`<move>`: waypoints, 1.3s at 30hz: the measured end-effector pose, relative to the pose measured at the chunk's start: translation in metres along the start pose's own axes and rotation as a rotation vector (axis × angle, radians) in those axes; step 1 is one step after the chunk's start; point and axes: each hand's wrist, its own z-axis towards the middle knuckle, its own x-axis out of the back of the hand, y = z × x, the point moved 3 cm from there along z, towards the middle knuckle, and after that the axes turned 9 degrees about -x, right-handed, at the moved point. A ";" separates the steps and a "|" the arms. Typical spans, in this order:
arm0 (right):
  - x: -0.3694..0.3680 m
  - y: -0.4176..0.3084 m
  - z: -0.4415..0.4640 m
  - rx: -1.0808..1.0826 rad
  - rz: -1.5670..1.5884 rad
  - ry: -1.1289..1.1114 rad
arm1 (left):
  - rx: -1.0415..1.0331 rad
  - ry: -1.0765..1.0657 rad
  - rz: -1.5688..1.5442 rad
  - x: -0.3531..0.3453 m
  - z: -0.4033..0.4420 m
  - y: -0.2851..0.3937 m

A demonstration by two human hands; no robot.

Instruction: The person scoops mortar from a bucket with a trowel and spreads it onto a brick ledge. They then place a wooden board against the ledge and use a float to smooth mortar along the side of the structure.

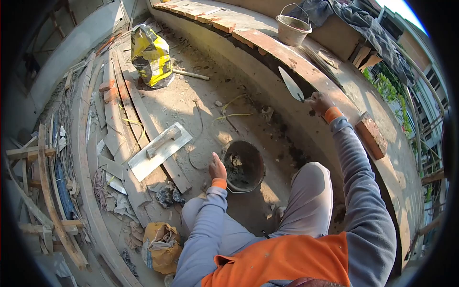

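My right hand [319,102] is closed round the handle of a pointing trowel [290,83]. Its pale pointed blade is directed up and left, along the inner edge of the low wall [330,143]. My left hand [218,168] is beside the left rim of a black bucket [259,165]; its fingers are mostly hidden, and I cannot tell whether it grips the rim. Grey wet mortar [236,172] lies inside the bucket, which stands on the ground before my knees. To the left, a metal plastering float [148,160] with a handle rests across wooden planks.
A yellow and black bag [152,57] stands further ahead. On the wall top are a row of bricks [248,38], a pale bucket [292,31] and a loose brick [371,135]. Long planks [122,110] and scrap wood [48,191] cover the left side. A torn paper bag [162,244] lies near my left leg.
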 end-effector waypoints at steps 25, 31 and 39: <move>-0.120 -0.004 0.107 -0.101 0.137 0.390 | -0.003 0.078 0.079 -0.008 0.002 -0.002; -0.112 0.048 0.045 -0.113 0.152 0.444 | -0.004 0.116 0.100 -0.006 0.004 -0.013; -0.092 0.126 -0.060 -0.042 0.096 0.603 | 0.021 0.075 0.039 0.000 0.009 -0.024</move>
